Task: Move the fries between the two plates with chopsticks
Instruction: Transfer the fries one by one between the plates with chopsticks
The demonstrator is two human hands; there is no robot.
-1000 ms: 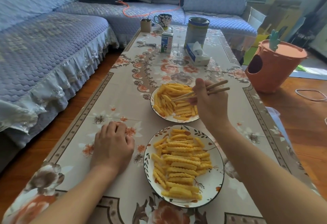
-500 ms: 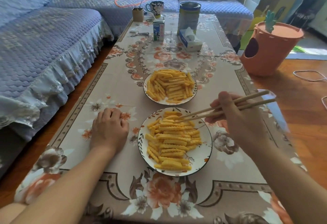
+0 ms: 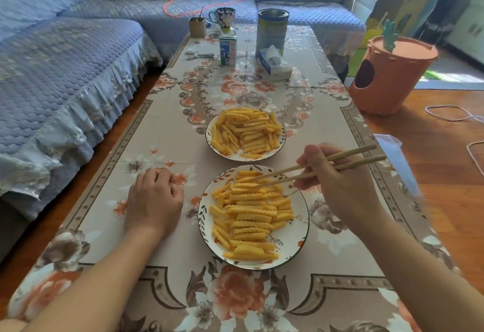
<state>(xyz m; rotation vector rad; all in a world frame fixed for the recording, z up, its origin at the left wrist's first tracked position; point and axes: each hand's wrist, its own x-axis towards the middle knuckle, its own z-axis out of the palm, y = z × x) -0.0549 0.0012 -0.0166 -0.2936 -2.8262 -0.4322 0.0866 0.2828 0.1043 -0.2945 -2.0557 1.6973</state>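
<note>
My right hand (image 3: 337, 187) grips the chopsticks (image 3: 309, 170), tips touching the fries (image 3: 251, 213) at the far edge of the near plate (image 3: 296, 242), lower centre of the frame. The far plate (image 3: 227, 157), also heaped with fries, sits just above. My left hand (image 3: 153, 200) rests on the surface (image 3: 157, 127), fingers curled under, holding nothing.
</note>
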